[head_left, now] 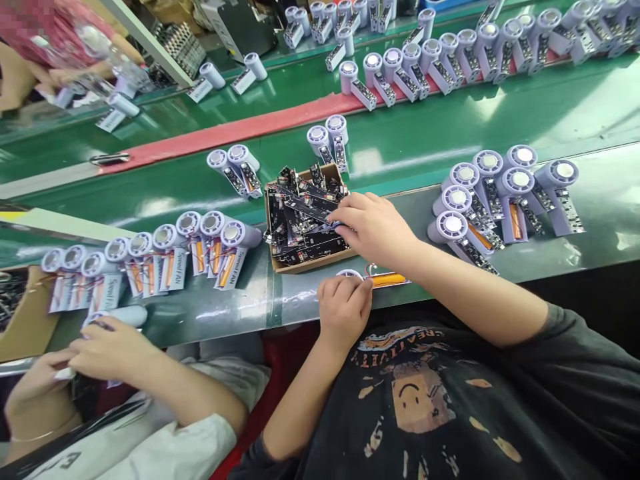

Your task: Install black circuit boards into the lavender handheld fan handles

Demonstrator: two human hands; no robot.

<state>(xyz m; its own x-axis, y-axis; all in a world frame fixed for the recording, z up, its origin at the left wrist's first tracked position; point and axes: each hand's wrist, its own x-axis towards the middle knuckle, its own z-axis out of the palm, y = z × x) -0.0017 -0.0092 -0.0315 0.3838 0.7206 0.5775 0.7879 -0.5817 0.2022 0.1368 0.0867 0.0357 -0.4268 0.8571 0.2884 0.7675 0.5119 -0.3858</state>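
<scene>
A cardboard box (300, 268) full of black circuit boards (305, 210) stands on the metal bench edge in front of me. My right hand (373, 223) reaches over the box's right side, fingers pinched at a board among the pile. Just below the box, my left hand (345, 303) is closed on a purple fan unit (350, 274), partly hidden under the fingers. An orange battery (389, 279) with thin wires shows to the right of that hand, in the open handle of the unit.
Fan units with boards (505, 183) stand at the right; several wired units (165, 247) line the left. Beyond is a green conveyor (280, 150) with a red strip (225, 130) and more fans. At lower left, a co-worker's hands (107, 347) hold a fan.
</scene>
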